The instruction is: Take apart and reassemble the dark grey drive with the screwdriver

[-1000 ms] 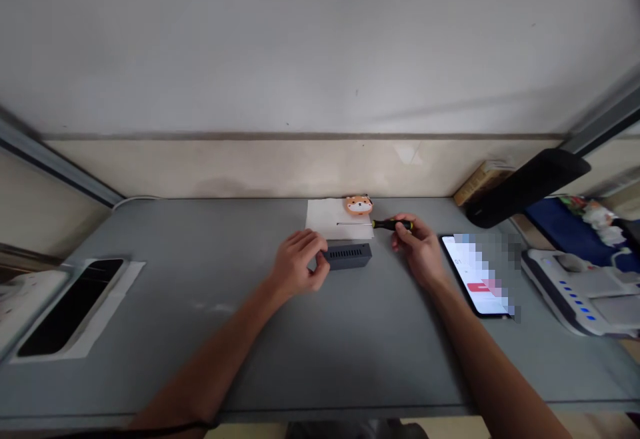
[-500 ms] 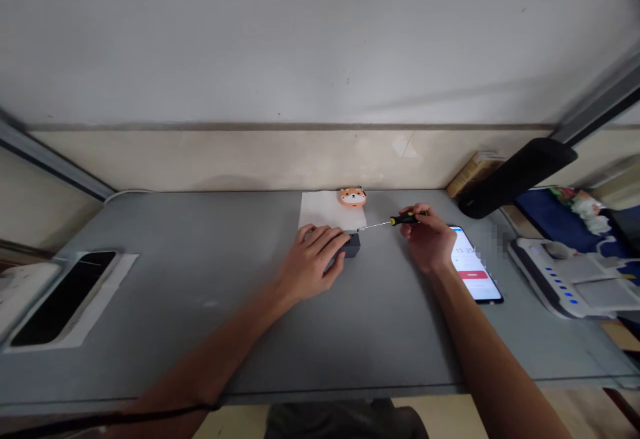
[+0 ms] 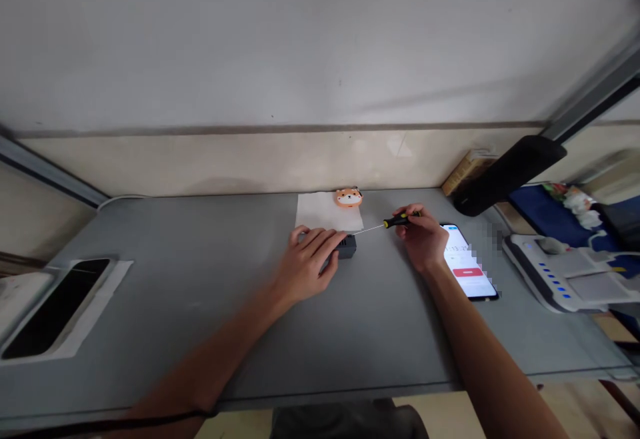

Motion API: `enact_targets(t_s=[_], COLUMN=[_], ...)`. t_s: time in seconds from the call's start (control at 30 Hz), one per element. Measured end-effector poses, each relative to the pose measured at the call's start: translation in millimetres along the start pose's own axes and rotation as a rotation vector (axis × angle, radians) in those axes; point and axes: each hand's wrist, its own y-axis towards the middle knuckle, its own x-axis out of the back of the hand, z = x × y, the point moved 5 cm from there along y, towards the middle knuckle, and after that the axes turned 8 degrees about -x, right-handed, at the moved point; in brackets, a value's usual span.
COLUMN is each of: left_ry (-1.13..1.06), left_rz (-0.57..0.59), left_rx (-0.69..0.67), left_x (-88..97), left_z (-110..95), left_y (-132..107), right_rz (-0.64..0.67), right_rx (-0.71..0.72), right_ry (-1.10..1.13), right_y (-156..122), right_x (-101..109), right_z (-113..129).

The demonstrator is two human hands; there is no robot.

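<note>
My left hand (image 3: 311,262) is closed over a small dark grey box with slots (image 3: 348,247), pressing it to the table; much of the box is hidden under the fingers. In my right hand (image 3: 424,238) is a screwdriver (image 3: 395,222) with a black and yellow handle, held nearly level. Its thin shaft points left, and the tip meets the top of the box near its right end. Whether the tip sits in a screw is too small to tell. Behind the box lie a white sheet of paper (image 3: 315,210) and an orange animal-faced case (image 3: 349,198).
A lit phone (image 3: 467,272) lies beside my right wrist, with a white power strip-like device (image 3: 555,279) farther right. A black cylinder (image 3: 510,176) leans at the back right near a book (image 3: 467,169). Another phone (image 3: 57,306) rests on paper at the left.
The screwdriver tip has come down from just above the box's right end onto its top. The whole view has shifted slightly; my left hand keeps its grip on the box.
</note>
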Motion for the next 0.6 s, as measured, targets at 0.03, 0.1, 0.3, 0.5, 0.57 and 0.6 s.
enact_targets(t_s=[0.03,0.1,0.3,0.5,0.57,0.6], left_ry=[-0.005,-0.018,-0.024,-0.012,-0.016,-0.021], left_rz=[0.007,0.026,0.040,0.058,0.056,0.056], left_rx=[0.004,0.011,-0.007,-0.006,-0.004,-0.005], left_x=[0.1,0.5,1.1,-0.6,-0.3,-0.4], left_z=[0.0,0.4,1.7,2.3,2.3,2.3], left_y=[0.0,0.2,0.2,0.0,0.3,0.3], right_rz=[-0.004,-0.007,0.039,0.030,0.034,0.034], right_rx=[-0.003,0.000,0.006,-0.016,-0.016,-0.017], right_ry=[0.002,0.001,-0.035,-0.003,0.000,0.002], right_y=[0.1,0.5,1.5,0.2,0.0,0.1], right_x=[0.1,1.1,3.7,1.8,1.2,1.4], right_z=[0.2,0.1,-3.6,-4.8,-4.7,-4.8])
